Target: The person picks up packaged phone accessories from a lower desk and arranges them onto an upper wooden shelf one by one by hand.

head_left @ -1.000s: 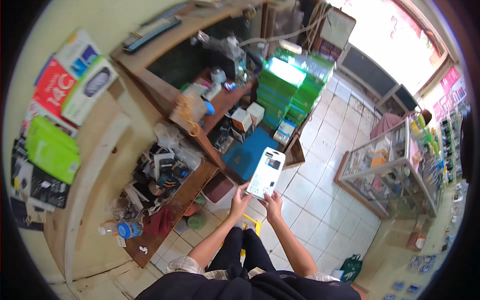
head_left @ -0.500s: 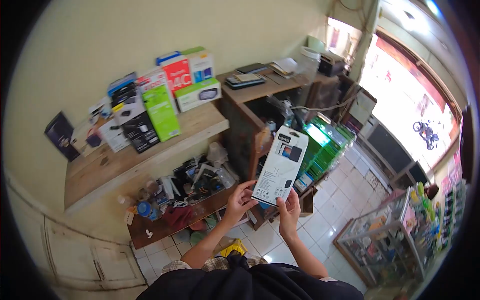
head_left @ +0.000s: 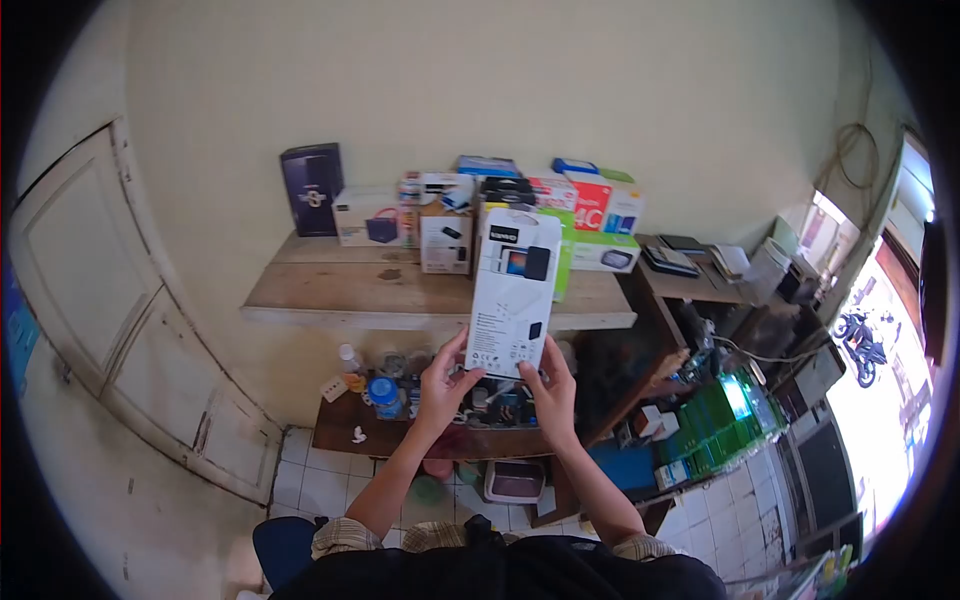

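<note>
Upright before me is a tall white package (head_left: 512,300) with a hang hole at its top, a black logo and pictures of a phone-like device. My left hand (head_left: 445,385) grips its lower left corner, thumb at the bottom edge. At the lower right corner, my right hand (head_left: 550,392) pinches it with thumb in front and fingers behind. Past the package, a wooden shelf (head_left: 350,290) bears several boxes, among them a dark blue box (head_left: 313,190), a white box (head_left: 447,243) and a red box (head_left: 590,203). The package partly hides a green box.
A lower dark shelf (head_left: 340,435) holds a blue-lidded jar (head_left: 384,395) and small clutter. Green baskets (head_left: 720,425) stand to the right, beside a wooden cabinet (head_left: 640,385). A white door (head_left: 150,310) is at left; a bright doorway with a motorbike (head_left: 860,348) lies far right.
My view has turned left toward the wall and shelf. The package stays in both hands and now stands more upright, in front of the shelved boxes instead of the green baskets.
</note>
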Available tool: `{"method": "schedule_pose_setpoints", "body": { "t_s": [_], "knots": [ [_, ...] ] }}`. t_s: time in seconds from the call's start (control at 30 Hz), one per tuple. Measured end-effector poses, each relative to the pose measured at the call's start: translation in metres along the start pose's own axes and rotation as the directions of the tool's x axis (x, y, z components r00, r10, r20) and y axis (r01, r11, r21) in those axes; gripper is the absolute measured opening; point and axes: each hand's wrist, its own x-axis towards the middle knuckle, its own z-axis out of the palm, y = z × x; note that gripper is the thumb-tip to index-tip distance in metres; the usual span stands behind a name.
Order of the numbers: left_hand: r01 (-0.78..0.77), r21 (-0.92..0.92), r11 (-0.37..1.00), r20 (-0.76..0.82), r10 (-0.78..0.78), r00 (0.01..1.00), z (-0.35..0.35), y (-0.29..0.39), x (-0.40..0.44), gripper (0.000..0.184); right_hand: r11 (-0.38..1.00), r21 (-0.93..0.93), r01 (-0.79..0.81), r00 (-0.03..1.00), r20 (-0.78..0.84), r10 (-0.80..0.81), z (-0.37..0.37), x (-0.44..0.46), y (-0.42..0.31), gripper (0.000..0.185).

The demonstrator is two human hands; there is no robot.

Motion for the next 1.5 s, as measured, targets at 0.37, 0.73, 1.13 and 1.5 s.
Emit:
{"method": "schedule_pose_setpoints", "body": {
  "t_s": [0.37, 0.73, 1.13, 1.5],
  "knots": [
    [-0.022, 0.188, 0.982, -0.189, 0.058, 0.980, -0.099, -0.022, 0.069, 0.055, 0.915, -0.342, 0.213, 0.975, 0.015, -0.221, 0.101, 0.086, 0.068, 0.048],
    [-0.030, 0.227, 0.974, -0.085, 0.051, 0.995, -0.109, -0.046, 0.114, 0.064, 0.918, -0.360, 0.167, 0.980, -0.039, -0.194, 0.107, 0.114, 0.073, 0.056],
    [0.101, 0.535, 0.839, -0.138, -0.031, 0.990, -0.106, -0.060, 0.142, 0.073, 0.640, -0.694, 0.331, 0.934, 0.141, -0.329, 0.116, 0.115, 0.079, 0.055],
    [-0.047, 0.718, 0.694, -0.086, 0.155, 0.984, -0.101, -0.080, 0.159, 0.081, 0.523, -0.774, 0.356, 0.926, 0.216, -0.311, 0.126, 0.123, 0.081, 0.067]
  ]
}}
